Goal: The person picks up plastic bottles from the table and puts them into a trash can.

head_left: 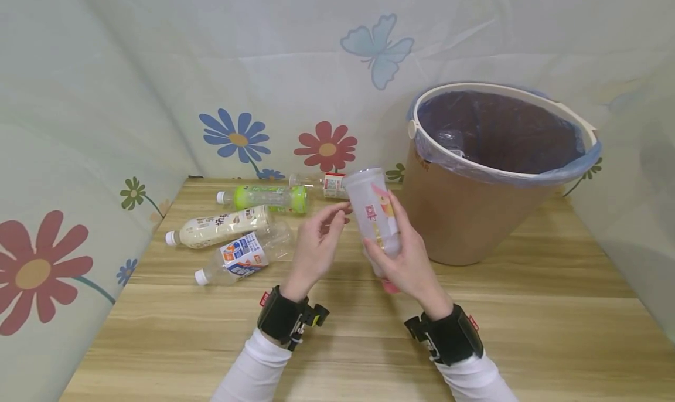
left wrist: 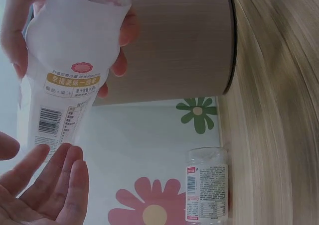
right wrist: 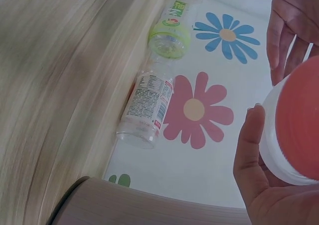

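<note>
The white btl [head_left: 374, 214] is held just R of centre in the head frame, tilted, w/ its pink-red end pointed down toward the bottom of the frame. It is gripped by the R hand [head_left: 408, 255], whose fingers and thumb are wrapped round its side. The L hand [head_left: 319, 232] is held just L of the btl, loosely open, fingers slightly bent and nothing gripped; whether the btl is touched by its fingertips can't be told for sure from these angles. A black strap is worn on each wrist, w/ white sleeves below.

Four more btls are seen lying on the wood-grain table [head_left: 348, 349], mid-L to centre of frame: a blue/orange-label btl [head_left: 244, 258] lowest, a cream btl [head_left: 224, 226] above it, then a green-label btl [head_left: 269, 198], and a red/white-label btl [head_left: 334, 185] nearest centre, partly hidden behind the white btl. All white caps seen on the first three are pointed L.

The upper R is taken up by a brown bin [head_left: 464, 226], lined w/ a blue bag [head_left: 575, 170]; some clear plastic is seen inside. The backdrop is printed w/ flowers and a pale blue butterfly [head_left: 378, 50].
</note>
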### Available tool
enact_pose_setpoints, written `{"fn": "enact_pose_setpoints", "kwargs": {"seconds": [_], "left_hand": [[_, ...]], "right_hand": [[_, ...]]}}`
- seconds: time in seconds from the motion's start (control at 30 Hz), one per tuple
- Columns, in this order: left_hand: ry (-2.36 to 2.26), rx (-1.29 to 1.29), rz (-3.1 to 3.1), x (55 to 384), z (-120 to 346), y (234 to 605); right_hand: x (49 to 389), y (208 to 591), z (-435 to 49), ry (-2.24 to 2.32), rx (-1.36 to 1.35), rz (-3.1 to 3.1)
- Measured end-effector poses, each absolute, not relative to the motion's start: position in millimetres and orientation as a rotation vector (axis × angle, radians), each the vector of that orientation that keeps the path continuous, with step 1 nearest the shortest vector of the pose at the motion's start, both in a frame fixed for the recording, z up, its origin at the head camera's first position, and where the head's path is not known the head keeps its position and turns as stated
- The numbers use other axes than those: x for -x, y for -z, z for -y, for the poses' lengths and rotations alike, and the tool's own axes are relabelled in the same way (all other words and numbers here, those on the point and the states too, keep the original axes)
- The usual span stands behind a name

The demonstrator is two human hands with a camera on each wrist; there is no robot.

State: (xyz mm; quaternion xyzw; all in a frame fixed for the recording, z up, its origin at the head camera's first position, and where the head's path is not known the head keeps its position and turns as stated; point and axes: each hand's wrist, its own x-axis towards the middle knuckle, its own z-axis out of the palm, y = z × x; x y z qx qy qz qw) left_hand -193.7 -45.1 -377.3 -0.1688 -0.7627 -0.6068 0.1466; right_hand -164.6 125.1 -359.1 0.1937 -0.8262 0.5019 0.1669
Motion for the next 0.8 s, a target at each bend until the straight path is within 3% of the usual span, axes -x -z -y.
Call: {"fn": "enact_pose_setpoints", "kwargs": {"seconds": [0.53, 0.8], "left_hand": [[1.57, 0.458, 2.173, 199, 40, 387], [1.386, 0.532, 2.202, 203, 29, 378]], "right_hand": [[159, 333, -126, -1.345, -0.499, 2.352], [161, 295, -134, -1.34, -0.531, 2.321]]}}
